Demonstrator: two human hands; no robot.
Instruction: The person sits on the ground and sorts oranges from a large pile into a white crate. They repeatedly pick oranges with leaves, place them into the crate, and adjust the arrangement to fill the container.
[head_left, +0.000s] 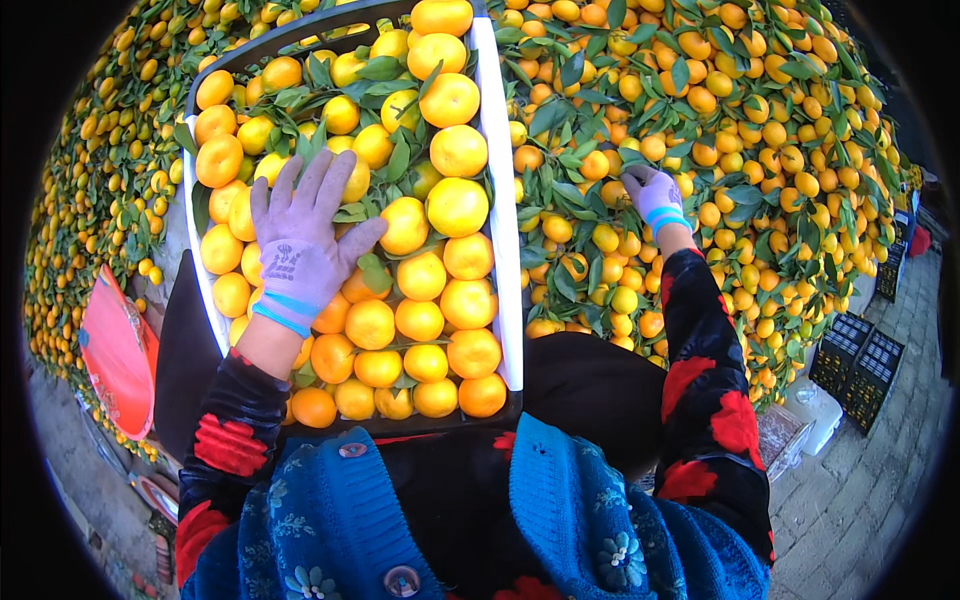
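A black plastic crate (259, 54) with white lining (504, 195) along its sides rests before me, over my lap. Mandarins (457, 208) fill it, in neat rows near me and along the right side, with leafy ones farther back. My left hand (304, 232), in a pale purple knit glove, lies palm down over the fruit with fingers spread. Outside the crate on the right, my gloved right hand (654, 193) reaches into a heap of leafy mandarins (701, 101). Its fingers are bent among leaves and fruit; whether they grip anything is hidden.
Another large spread of mandarins (112, 172) lies at the left. Beside it stands a pinkish-red plastic object (116, 360). On the paved ground (862, 487) at the right are black crates (870, 375) and a whitish plastic container (817, 416).
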